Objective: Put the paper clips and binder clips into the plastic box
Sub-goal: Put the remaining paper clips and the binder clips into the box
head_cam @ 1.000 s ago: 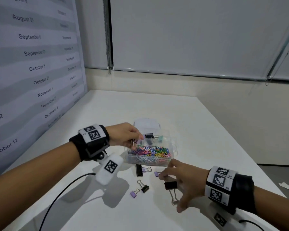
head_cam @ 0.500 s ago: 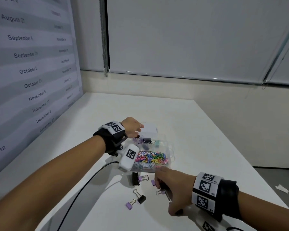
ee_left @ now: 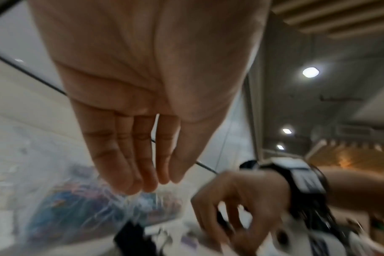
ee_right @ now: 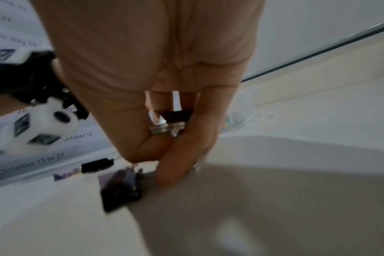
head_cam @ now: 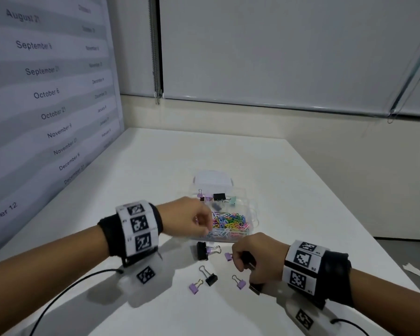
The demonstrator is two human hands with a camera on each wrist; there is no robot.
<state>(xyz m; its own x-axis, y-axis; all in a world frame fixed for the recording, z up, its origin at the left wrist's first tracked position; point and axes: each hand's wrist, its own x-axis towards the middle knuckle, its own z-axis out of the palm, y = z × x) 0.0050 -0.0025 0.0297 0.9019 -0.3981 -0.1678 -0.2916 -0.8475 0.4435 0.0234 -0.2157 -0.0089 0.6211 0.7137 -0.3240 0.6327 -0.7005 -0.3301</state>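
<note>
Fingers (ee_right: 175,155) of the right hand (head_cam: 260,255) curl round a black binder clip (ee_right: 121,188) near the table's (head_cam: 301,190) front edge; left hand (head_cam: 189,221) hangs relaxed, empty, beside the plastic box (head_cam: 251,214). Light, stiff, springy: grip its body.

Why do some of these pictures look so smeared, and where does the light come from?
Head view: mostly sharp; the left hand is slightly smeared, and arm shadows fall on the white table. Left wrist view: the palm is clear, but the plastic box and right hand are streaked; ceiling lamps glare. Right wrist view: soft throughout, the black binder clip blurred.
</note>
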